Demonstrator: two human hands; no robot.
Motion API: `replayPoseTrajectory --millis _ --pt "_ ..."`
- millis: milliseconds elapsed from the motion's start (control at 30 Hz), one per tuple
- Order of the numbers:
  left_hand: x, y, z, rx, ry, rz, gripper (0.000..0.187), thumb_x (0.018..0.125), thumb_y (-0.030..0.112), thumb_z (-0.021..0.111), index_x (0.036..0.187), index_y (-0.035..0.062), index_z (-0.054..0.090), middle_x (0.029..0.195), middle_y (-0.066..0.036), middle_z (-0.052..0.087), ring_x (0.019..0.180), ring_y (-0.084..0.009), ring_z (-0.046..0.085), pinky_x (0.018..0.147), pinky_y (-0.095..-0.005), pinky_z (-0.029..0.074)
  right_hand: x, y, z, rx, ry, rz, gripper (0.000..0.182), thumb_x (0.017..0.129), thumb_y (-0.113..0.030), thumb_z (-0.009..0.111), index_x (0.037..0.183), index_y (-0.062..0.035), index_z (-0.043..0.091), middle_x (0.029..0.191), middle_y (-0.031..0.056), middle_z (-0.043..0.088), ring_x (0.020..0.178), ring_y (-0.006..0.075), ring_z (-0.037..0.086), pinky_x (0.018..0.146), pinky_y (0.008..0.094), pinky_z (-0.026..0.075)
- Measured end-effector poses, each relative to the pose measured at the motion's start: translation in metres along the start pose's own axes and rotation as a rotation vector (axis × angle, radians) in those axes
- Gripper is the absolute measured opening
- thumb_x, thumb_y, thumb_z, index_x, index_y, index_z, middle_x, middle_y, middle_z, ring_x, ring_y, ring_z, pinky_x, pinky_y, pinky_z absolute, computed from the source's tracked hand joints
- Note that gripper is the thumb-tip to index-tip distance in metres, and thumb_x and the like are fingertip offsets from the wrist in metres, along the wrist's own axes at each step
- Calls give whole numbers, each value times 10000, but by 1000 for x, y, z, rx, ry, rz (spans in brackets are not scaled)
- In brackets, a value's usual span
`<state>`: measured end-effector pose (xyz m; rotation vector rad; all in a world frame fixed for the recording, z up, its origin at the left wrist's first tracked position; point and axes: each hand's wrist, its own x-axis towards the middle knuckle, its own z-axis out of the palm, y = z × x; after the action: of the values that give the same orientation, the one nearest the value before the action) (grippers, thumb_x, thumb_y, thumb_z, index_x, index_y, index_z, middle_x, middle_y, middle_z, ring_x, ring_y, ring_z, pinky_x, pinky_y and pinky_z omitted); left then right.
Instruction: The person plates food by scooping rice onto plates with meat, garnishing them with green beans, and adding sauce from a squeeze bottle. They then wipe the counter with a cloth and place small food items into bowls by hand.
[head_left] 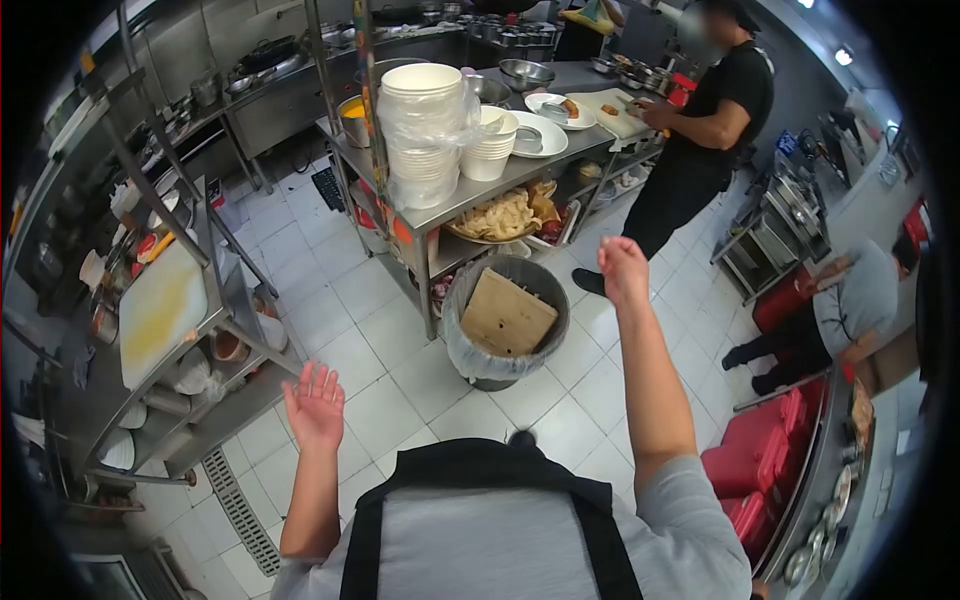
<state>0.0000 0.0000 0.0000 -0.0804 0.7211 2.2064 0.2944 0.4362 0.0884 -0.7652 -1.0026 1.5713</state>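
Note:
My left hand (316, 405) is raised over the tiled floor, palm up and fingers apart, holding nothing. It is nearest to the metal shelf unit on the left, where a white cutting board (163, 310) with a yellow stain lies on top. My right hand (624, 268) is lifted forward on an outstretched arm. Its fingers are curled in, and nothing shows in them. Between my hands and farther ahead stands a lined trash bin (460, 350) with a flat piece of brown cardboard (507, 312) in it. Neither hand touches anything visible.
A steel worktable (570, 155) ahead bears stacked white tubs (420, 130), plates and bowls. A person in black (720, 120) works at its far end. Another person (855, 300) bends at the right, near red containers (760, 440). A floor drain (240, 510) lies at lower left.

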Motion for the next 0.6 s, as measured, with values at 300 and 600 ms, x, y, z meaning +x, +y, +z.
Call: replayPoseTrajectory --millis 300,600 --pt "40 -123 84 -12 449 343 479 894 482 495 1186 105 539 1080 -49 570 956 -175 559 791 -305 468 398 48 -19 205 -143 116 129 798 36 634 891 29 545 760 84 594 613 154 599 530 212 511" --pt "81 -243 231 113 607 372 507 898 529 449 1186 120 533 950 -22 641 844 -149 603 729 -286 478 617 126 -7 125 162 496 462 906 -237 553 1243 16 364 1194 231 405 951 325 538 682 337 582"
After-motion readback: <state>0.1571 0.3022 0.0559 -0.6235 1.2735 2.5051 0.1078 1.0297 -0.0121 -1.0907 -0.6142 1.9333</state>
